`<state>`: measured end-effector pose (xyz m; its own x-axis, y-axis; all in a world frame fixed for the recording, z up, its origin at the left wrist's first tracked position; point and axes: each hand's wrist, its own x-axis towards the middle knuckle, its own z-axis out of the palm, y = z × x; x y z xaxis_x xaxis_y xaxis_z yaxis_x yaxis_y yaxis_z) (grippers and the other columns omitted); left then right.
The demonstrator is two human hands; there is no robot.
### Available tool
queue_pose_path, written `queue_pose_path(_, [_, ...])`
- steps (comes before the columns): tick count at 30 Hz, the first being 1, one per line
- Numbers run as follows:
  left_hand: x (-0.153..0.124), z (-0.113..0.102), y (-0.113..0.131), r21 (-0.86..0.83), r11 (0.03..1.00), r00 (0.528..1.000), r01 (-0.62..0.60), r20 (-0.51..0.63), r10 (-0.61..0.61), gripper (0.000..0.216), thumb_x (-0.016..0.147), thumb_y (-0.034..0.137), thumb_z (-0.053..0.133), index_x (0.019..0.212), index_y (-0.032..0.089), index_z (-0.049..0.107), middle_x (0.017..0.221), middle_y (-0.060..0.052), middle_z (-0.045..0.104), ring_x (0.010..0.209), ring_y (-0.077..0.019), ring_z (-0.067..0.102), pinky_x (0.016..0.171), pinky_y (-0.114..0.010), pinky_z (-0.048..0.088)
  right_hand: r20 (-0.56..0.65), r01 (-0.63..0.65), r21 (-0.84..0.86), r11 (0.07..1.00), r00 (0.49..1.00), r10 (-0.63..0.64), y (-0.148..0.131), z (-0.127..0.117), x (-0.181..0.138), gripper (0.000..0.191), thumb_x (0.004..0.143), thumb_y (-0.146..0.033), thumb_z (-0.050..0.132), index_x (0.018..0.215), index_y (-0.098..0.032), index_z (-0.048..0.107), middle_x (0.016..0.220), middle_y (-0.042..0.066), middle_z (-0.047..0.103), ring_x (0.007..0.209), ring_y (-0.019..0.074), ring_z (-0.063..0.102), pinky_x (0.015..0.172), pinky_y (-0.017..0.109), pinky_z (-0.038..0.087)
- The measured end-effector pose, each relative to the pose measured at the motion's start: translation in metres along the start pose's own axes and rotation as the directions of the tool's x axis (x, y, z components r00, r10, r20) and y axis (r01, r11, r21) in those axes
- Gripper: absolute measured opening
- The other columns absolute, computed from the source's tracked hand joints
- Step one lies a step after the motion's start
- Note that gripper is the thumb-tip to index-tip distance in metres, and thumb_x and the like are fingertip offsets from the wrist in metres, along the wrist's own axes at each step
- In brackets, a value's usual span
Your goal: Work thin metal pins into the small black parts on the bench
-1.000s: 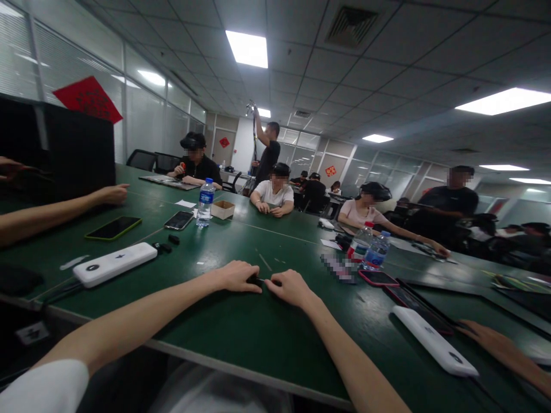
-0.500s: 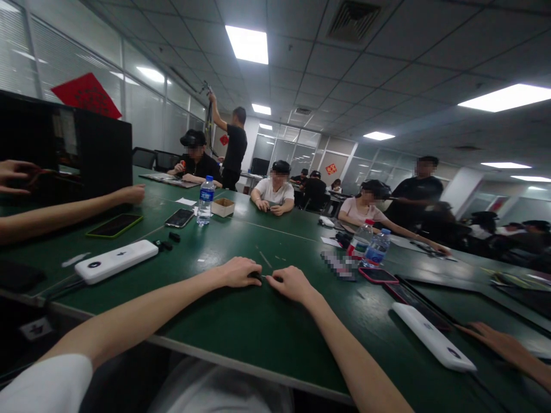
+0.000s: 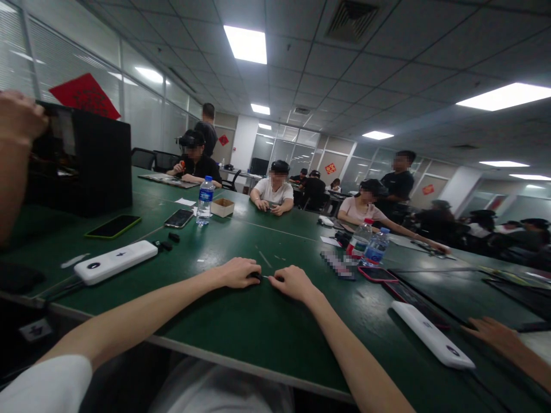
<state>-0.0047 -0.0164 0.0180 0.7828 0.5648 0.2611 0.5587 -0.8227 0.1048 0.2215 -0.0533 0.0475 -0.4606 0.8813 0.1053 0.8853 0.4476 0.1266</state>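
My left hand (image 3: 239, 271) and my right hand (image 3: 293, 283) rest close together on the green table (image 3: 241, 327), both with fingers curled. Between their fingertips they pinch a small thin dark object (image 3: 263, 277) that I cannot make out. Both forearms reach out from the near edge of the table.
A white power bank (image 3: 114, 261) lies left, another white power bank (image 3: 433, 336) right. Phones (image 3: 113, 226), water bottles (image 3: 205, 201), a small cardboard box (image 3: 222, 207) and a black box (image 3: 81, 163) sit on the table. Other people sit around it; a neighbour's hand (image 3: 495, 334) is at right, another's arm (image 3: 15, 143) at left.
My hands stay almost still. The neighbour's arm at left has lifted off the table and risen. The standing people in the background have walked left.
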Motion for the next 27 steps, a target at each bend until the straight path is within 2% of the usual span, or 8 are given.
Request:
queue_pose_path(7, [0.001,0.001,-0.001,0.017,0.999,0.999,0.033,-0.018,-0.033,0.025,0.089,0.042,0.051,0.102,0.023,0.060,0.096,-0.005,0.063,0.085,-0.0210,0.061,0.066,-0.028,0.042,-0.019,-0.008,-0.012,1.000,1.000,0.007,0.000,-0.003,-0.001,0.054,0.091,-0.059,0.032,0.083,-0.024,0.072,0.082,0.005,0.071,0.074,0.0169,0.063,0.064,0.024,0.039])
queue_pose_path(12, [0.002,0.003,-0.003,0.035,0.999,0.999,0.026,-0.036,-0.025,0.024,0.089,0.042,0.051,0.100,0.022,0.060,0.096,-0.005,0.064,0.084,-0.0207,0.061,0.065,-0.027,0.041,0.031,-0.010,-0.028,1.000,0.999,0.010,0.000,-0.001,0.000,0.053,0.091,-0.059,0.032,0.085,-0.024,0.072,0.086,0.005,0.071,0.077,0.0174,0.063,0.067,0.024,0.040])
queue_pose_path(16, [0.001,0.006,-0.005,0.033,0.999,0.999,0.009,-0.052,-0.008,0.025,0.089,0.043,0.050,0.102,0.023,0.060,0.096,-0.005,0.064,0.084,-0.0203,0.061,0.065,-0.027,0.042,0.025,-0.001,-0.033,0.999,1.000,0.002,-0.002,-0.001,0.000,0.053,0.091,-0.058,0.032,0.086,-0.024,0.071,0.085,0.005,0.071,0.076,0.0173,0.063,0.065,0.024,0.039])
queue_pose_path(27, [0.002,0.011,-0.011,-0.029,1.000,0.998,-0.011,-0.060,0.009,0.028,0.090,0.045,0.051,0.103,0.022,0.062,0.094,-0.005,0.065,0.085,-0.0198,0.062,0.069,-0.027,0.042,-0.014,0.021,0.040,0.999,1.000,-0.021,-0.001,-0.003,-0.003,0.055,0.091,-0.060,0.033,0.084,-0.023,0.073,0.078,0.004,0.071,0.071,0.0163,0.063,0.064,0.023,0.040])
